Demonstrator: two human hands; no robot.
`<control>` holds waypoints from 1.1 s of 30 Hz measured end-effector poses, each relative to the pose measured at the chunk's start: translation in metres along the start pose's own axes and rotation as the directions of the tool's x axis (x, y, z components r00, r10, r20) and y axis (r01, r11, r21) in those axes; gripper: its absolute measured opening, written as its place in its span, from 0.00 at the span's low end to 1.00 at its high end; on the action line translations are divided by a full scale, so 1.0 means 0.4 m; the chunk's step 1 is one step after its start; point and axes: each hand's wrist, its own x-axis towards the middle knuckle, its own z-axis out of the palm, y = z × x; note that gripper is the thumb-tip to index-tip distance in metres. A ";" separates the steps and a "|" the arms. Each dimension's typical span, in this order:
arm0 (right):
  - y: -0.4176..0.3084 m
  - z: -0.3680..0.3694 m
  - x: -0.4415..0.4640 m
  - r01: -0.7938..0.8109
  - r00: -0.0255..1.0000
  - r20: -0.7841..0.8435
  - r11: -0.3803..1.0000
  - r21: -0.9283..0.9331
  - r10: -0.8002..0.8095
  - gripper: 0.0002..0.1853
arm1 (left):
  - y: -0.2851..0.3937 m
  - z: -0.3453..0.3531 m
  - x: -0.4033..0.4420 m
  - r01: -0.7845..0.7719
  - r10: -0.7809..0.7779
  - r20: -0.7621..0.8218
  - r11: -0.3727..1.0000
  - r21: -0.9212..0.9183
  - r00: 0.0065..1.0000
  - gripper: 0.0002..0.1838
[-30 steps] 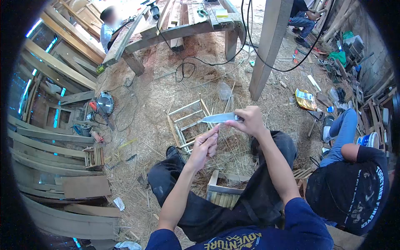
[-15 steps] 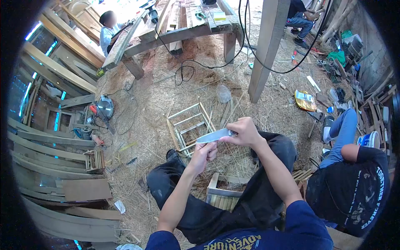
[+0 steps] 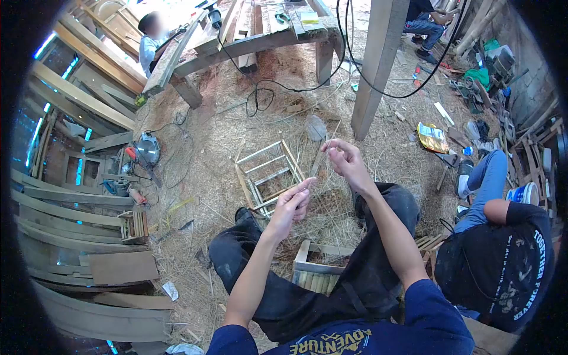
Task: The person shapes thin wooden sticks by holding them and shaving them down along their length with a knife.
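My left hand (image 3: pixel 289 210) is closed, its thumb and finger pinching the lower end of a thin strip (image 3: pixel 337 128) that slants up past my right hand. Curled fingers close my right hand (image 3: pixel 346 163) just above and to the right; it grips the knife, whose narrow grey blade (image 3: pixel 318 164) shows faintly, turned nearly edge-on between the hands. The knife's handle is hidden. Beyond my hands a small slatted wooden frame (image 3: pixel 269 171) lies on the straw-like shavings. Between my legs is another piece (image 3: pixel 316 280) with side-by-side slats.
A seated person (image 3: pixel 494 266) is close on my right. Two more people are farther off, behind the wooden workbench (image 3: pixel 254 47) and at upper right. A post (image 3: pixel 378 77) stands ahead, with a black cable. A circular saw (image 3: pixel 148 148) and stacked boards lie left.
My right hand has moved up and away from my left hand, and the knife blade has turned from broadside to nearly edge-on. My left hand has stayed almost in place.
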 end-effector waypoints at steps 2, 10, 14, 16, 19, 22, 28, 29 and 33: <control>0.004 0.007 -0.002 0.017 1.000 -0.011 1.000 -0.010 -0.017 0.22 | 0.003 0.002 0.001 -0.025 0.025 -0.016 1.000 -0.002 1.000 0.25; -0.010 0.022 -0.004 -0.045 0.997 0.066 0.998 0.041 0.042 0.19 | -0.006 0.007 0.022 -0.086 0.082 -0.063 0.995 -0.056 0.995 0.21; -0.001 0.023 0.001 -0.046 0.996 0.076 0.997 0.062 0.041 0.19 | -0.002 0.011 0.026 -0.091 0.087 -0.049 0.992 -0.089 0.995 0.21; 0.002 0.020 0.003 -0.038 0.996 0.083 0.997 0.066 0.033 0.19 | 0.001 0.014 0.027 -0.077 0.072 -0.054 0.992 -0.099 0.996 0.20; 0.004 0.020 0.003 -0.034 0.995 0.093 0.997 0.074 0.028 0.18 | -0.017 0.002 0.038 -0.087 0.079 -0.064 0.989 -0.120 0.995 0.20; -0.003 0.019 -0.001 -0.050 0.993 0.109 0.999 0.001 0.050 0.19 | -0.024 -0.003 0.043 -0.119 0.106 -0.108 0.985 -0.126 0.988 0.19; 0.040 0.039 -0.019 0.091 0.989 0.144 0.921 -0.379 -0.038 0.22 | -0.016 -0.002 0.042 -0.192 0.177 -0.185 0.979 -0.065 0.967 0.19; 0.042 0.044 -0.022 0.135 0.984 0.168 0.873 -0.469 -0.062 0.21 | -0.017 -0.006 0.042 -0.189 0.172 -0.183 0.979 -0.077 0.968 0.19; -0.002 0.070 -0.036 0.295 0.949 0.278 0.741 -0.603 -0.152 0.21 | -0.029 -0.025 0.038 -0.199 0.184 -0.128 0.972 -0.121 0.975 0.20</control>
